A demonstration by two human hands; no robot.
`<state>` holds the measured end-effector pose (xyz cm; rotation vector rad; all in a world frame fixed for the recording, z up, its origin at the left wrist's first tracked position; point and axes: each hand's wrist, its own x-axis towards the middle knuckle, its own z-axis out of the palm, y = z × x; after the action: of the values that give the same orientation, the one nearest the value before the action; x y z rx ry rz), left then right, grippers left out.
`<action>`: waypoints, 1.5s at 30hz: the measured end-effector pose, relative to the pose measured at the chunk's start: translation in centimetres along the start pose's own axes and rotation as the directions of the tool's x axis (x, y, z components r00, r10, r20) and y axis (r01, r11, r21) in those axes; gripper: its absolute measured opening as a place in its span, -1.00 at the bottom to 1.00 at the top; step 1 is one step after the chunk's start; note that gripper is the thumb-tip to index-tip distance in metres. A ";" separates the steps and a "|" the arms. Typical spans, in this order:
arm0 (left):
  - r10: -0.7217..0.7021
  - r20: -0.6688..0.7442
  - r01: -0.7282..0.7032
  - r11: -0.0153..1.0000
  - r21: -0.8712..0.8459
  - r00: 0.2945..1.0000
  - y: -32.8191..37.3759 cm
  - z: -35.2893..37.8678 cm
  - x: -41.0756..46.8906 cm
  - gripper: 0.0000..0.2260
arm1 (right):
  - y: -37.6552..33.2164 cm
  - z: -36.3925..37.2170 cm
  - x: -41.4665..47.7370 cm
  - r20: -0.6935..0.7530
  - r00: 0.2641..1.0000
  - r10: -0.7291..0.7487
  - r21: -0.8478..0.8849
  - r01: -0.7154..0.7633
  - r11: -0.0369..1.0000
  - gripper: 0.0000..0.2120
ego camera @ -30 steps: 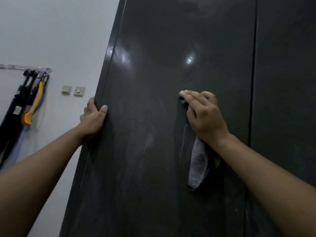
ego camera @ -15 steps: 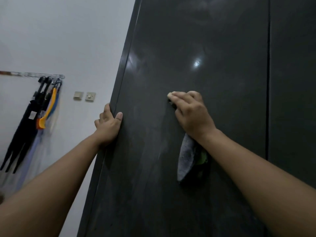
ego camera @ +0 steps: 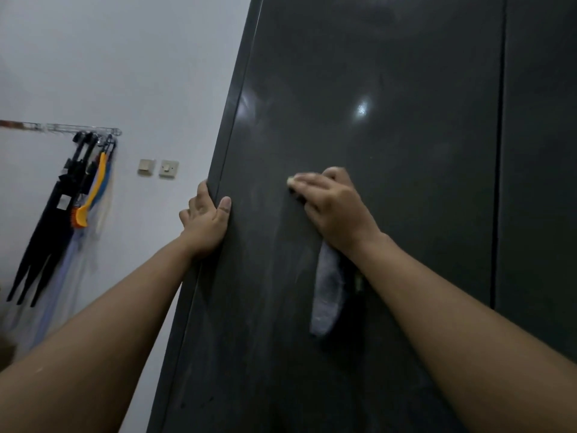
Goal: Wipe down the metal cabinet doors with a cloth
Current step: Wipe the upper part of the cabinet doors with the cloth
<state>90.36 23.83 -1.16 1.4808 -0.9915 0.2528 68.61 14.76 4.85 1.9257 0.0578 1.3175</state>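
The cloth point(ego camera: 326, 295) slid left, cleaning more cabinet door point(ego camera: 406, 214)
Fingers of the right hand point(ego camera: 337, 210) press it flat; left hand point(ego camera: 204, 225) fingers grip the edge

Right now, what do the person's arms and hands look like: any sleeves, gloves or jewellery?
The left hand and right hand are bare: no gloves, no rings seen on the fingers. Both forearms are uncovered to the frame edge; no sleeves, watch or bands in view.

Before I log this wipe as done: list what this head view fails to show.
Cloth: mostly under the right hand; only its hanging end shows, head view.
Left hand: fingers hidden behind the door edge.
Door: top and bottom cut off by the frame.
Right fingertips: motion-blurred.
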 end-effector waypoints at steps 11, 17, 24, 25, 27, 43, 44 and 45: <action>0.024 0.010 -0.024 0.999 -0.029 1.000 0.0 -0.3 0.1 -0.43 | -4.0 3.6 2.8 0.116 0.993 0.032 0.119 -0.046 0.992 -0.67; 0.040 0.030 -0.035 0.989 -0.144 0.999 -0.3 -0.7 0.2 -0.48 | -6.5 3.3 1.4 0.448 0.873 -0.192 0.238 0.090 0.967 -0.67; 0.067 0.052 -0.054 0.975 -0.216 0.996 -0.8 -0.9 0.2 -0.47 | -4.1 3.9 2.2 0.095 0.978 -0.184 0.105 0.174 0.979 -0.69; 0.064 0.054 -0.050 0.972 -0.228 0.997 -0.9 -0.9 0.2 -0.48 | -3.6 4.1 2.4 -0.028 0.998 -0.063 0.059 0.065 0.996 -0.70; 0.072 0.071 -0.053 0.968 -0.247 0.995 -1.0 -1.0 0.2 -0.48 | -3.6 4.7 3.2 -0.136 0.983 0.123 -0.001 -0.125 0.992 -0.69; 0.082 0.161 0.025 0.822 -0.569 0.984 -6.2 -1.9 -1.7 -0.71 | -11.0 7.6 -0.9 0.256 0.932 -0.257 0.254 0.191 0.948 -0.73; 0.071 0.178 0.043 0.824 -0.566 0.981 -6.7 -2.1 -2.2 -0.73 | -11.0 7.7 -1.1 0.243 0.929 -0.279 0.254 0.217 0.943 -0.74; 0.056 0.198 0.067 0.823 -0.564 0.979 -7.1 -2.3 -2.5 -0.75 | -10.8 7.8 -1.1 0.221 0.929 -0.296 0.243 0.241 0.939 -0.75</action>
<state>94.69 25.96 -7.43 0.9649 -1.1079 -0.2024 78.41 17.30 -3.91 2.1630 0.3365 0.9033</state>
